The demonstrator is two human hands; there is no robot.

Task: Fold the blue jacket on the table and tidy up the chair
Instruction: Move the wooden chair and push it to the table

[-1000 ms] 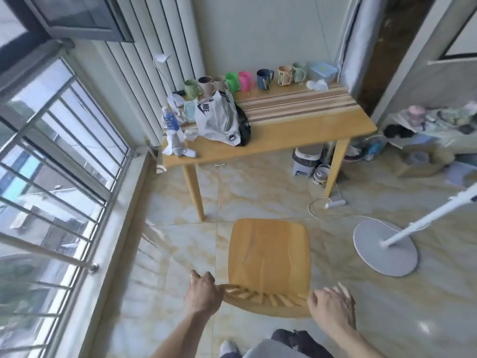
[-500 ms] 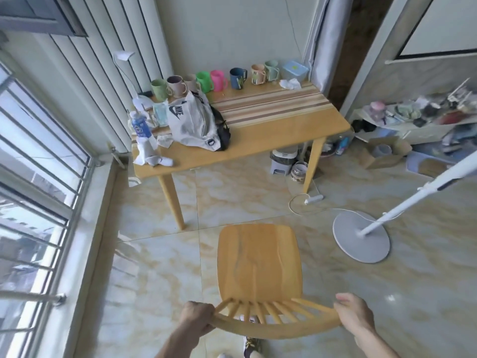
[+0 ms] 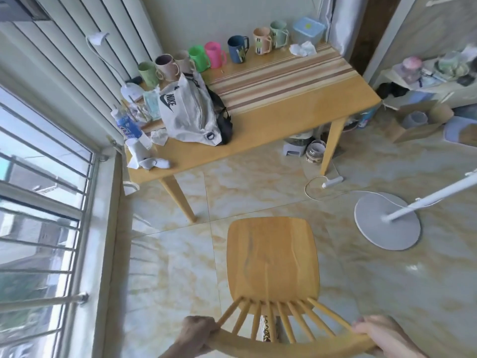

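Note:
A light wooden chair (image 3: 271, 259) with a spindle back stands on the tiled floor, its seat facing the wooden table (image 3: 278, 120). My left hand (image 3: 197, 335) grips the left end of the chair's top rail. At the rail's right end my right hand (image 3: 382, 337) is closed around it. No blue jacket is in view; the table holds a white Nike bag (image 3: 188, 112) with a dark item behind it.
Several mugs (image 3: 214, 54) line the table's far edge, with a bottle (image 3: 126, 125) and tissues at its left end. A white fan base (image 3: 387, 220) and pole stand right of the chair. Window bars (image 3: 46, 202) run along the left. Clutter lies under the table and at right.
Both hands have closed on the ends of the chair's top rail. The chair and my view have come nearer to the table, which now looms larger.

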